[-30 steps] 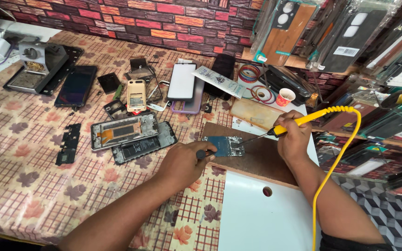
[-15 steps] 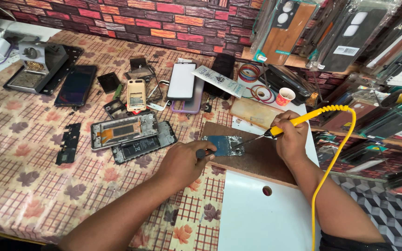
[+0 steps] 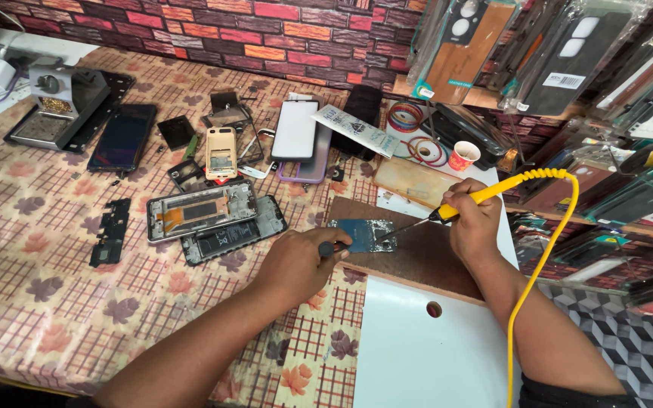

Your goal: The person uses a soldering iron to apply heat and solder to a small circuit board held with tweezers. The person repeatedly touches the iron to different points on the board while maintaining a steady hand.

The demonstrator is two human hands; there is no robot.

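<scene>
My right hand grips a yellow soldering iron whose thin tip reaches left onto a small blue circuit board. The board lies on a brown wooden slab. My left hand is closed around a small dark-handled tool, whose end touches the board's left edge. The iron's yellow cable coils up and then drops along my right forearm.
Two opened phone frames lie left of the board, with a dark phone, a white phone and small parts around. A soldering stand sits far left, a small cup behind, a white panel in front.
Both hands stay nearly still at the board. The iron's tip has shifted slightly on the board, and the view has moved a little.
</scene>
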